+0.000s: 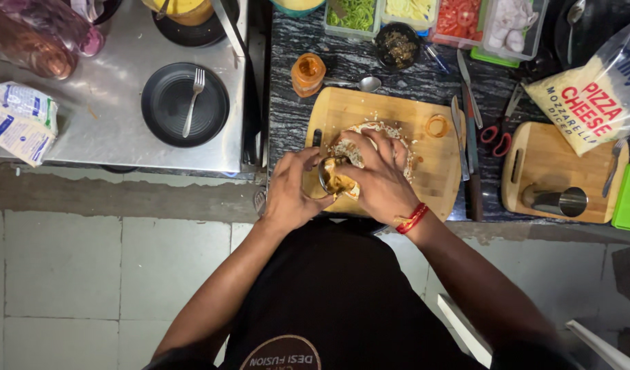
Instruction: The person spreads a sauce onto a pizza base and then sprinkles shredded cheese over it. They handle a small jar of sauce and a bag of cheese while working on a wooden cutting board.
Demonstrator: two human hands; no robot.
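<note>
While both are working over the light wooden cutting board (424, 161):
Left hand (294, 188): gripping a small steel bowl of orange sauce (331, 177).
Right hand (380, 179): pressing, spread wide, on a round flatbread with filling (370, 140).

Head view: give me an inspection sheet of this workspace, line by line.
Surface: wooden cutting board on dark stone counter.
Job's things: flatbread with filling; small steel cup.
Clutter: orange jar, spoon, knives, scissors, cheese bag, black plate with fork.
Grips: left hand holds the cup; right hand presses the flatbread.
Cables: nothing seen.
Surroundings: steel table, tiled floor.
</note>
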